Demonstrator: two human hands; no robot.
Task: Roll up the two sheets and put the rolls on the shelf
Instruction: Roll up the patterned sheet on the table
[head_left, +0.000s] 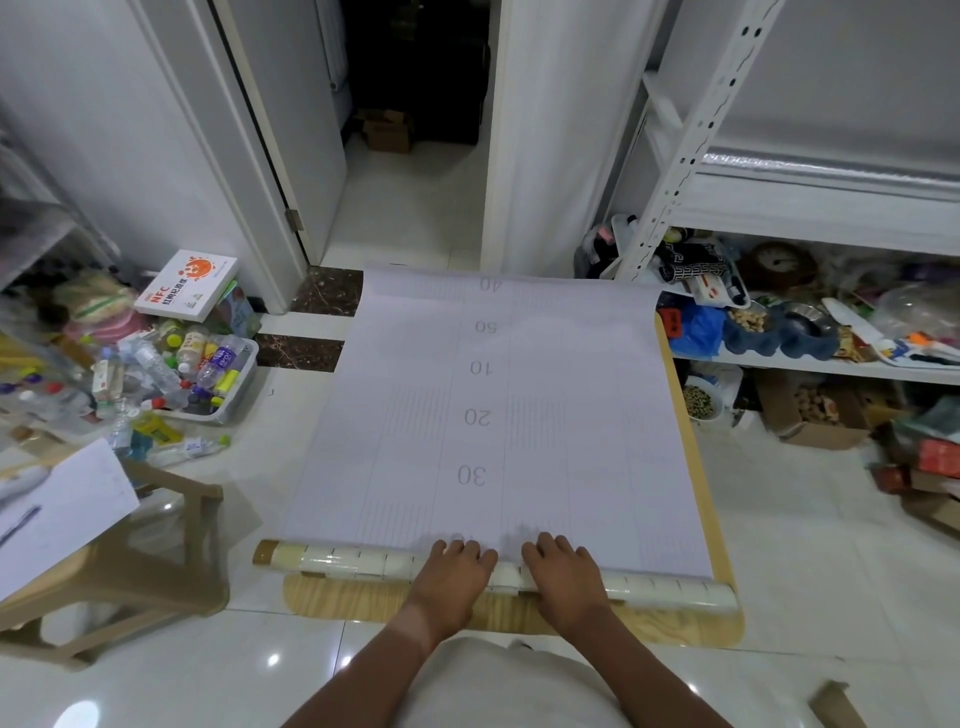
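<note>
At six o'clock the left hand (457, 566) and right hand (563, 569) press side by side, fingers nearly flat, on the roll (358, 561) at the near edge of the sheet (493, 415), which lies spread over the wooden counter (691, 447) toward twelve o'clock, the shelf (831, 208) at two o'clock.

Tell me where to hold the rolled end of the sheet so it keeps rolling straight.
Probably take the roll from its near side, palms on top, one hand toward each end. It lies crosswise on the wooden board, and the left hand and right hand sit together at the middle, leaving the ends unguided.
</note>
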